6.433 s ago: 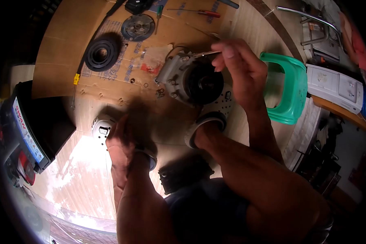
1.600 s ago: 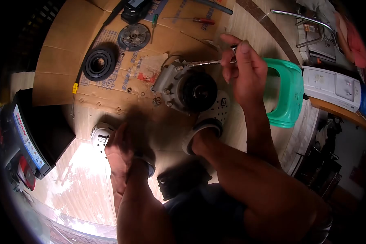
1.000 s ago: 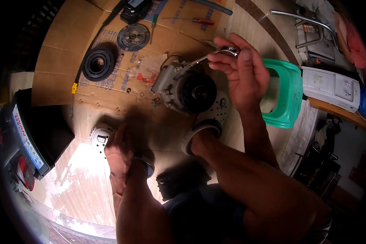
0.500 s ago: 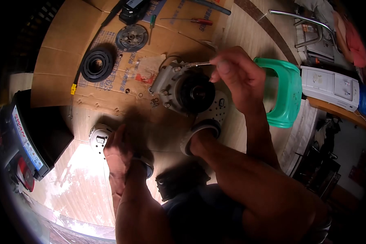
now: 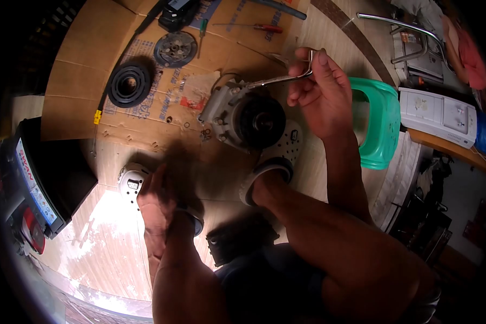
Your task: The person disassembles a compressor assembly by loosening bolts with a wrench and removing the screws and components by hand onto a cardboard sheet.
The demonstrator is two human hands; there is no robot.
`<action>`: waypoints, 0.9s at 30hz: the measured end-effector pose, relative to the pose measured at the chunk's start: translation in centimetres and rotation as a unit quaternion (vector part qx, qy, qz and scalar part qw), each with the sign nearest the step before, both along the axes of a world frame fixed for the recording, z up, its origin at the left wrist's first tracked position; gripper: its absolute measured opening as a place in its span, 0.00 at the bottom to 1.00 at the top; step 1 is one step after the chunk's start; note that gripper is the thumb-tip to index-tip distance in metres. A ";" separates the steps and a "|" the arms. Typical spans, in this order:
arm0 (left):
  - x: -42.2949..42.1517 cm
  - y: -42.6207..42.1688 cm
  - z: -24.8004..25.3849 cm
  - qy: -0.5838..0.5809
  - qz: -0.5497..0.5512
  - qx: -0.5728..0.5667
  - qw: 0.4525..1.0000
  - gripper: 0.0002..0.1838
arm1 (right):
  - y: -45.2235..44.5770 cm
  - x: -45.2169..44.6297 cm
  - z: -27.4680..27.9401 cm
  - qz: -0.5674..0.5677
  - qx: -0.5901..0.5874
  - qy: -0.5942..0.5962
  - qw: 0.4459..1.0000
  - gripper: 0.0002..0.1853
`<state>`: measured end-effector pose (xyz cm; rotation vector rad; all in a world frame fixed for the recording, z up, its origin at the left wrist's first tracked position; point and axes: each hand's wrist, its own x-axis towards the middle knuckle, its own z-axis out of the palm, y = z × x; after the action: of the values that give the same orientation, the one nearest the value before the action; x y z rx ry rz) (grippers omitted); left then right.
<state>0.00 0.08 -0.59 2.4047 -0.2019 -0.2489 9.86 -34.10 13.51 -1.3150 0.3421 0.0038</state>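
A bent metal rod tool [image 5: 286, 79] is held by its hooked end in my right hand [image 5: 325, 86], thumb and fingers closed on it. Its far end meets the upper side of a grey metal housing [image 5: 220, 114], which has a round black pulley [image 5: 260, 122] on its near face. The housing stands partly on the cardboard, against my right shoe [image 5: 289, 146]. Down by my left shoe [image 5: 130, 181], my left hand [image 5: 156, 197] hangs low beside my leg; its fingers are dark, and I cannot tell whether they hold anything.
On the cardboard [image 5: 81, 92] lie a black ring [image 5: 129, 85], a round metal plate [image 5: 175, 49], a green screwdriver [image 5: 202, 38], a red screwdriver [image 5: 267, 28] and small rings [image 5: 206, 134]. A green stool [image 5: 389, 124] stands right, a black case [image 5: 65, 173] left, a dark block [image 5: 242, 237] near my feet.
My right hand has turned and its fingers have shifted on the tool, so its hooked end now shows. The housing and my left hand stay about where they were.
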 end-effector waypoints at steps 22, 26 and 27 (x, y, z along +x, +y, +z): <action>0.1 -0.3 -0.1 -0.031 0.011 -0.014 0.999 0.13 | 0.3 0.0 -0.1 -0.007 -0.111 -0.020 0.994 0.23; 0.1 -0.5 0.0 -0.040 0.012 -0.011 0.999 0.13 | 0.7 -0.6 0.4 0.065 -0.228 -0.058 0.970 0.19; 0.1 -0.4 -0.1 -0.041 0.013 -0.010 0.999 0.13 | 0.8 -0.7 0.4 0.080 -0.250 -0.091 0.961 0.19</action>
<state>0.11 -0.37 -0.65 2.3985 -0.2100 -0.1356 9.19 -33.33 13.87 -1.8277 0.0767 -0.0715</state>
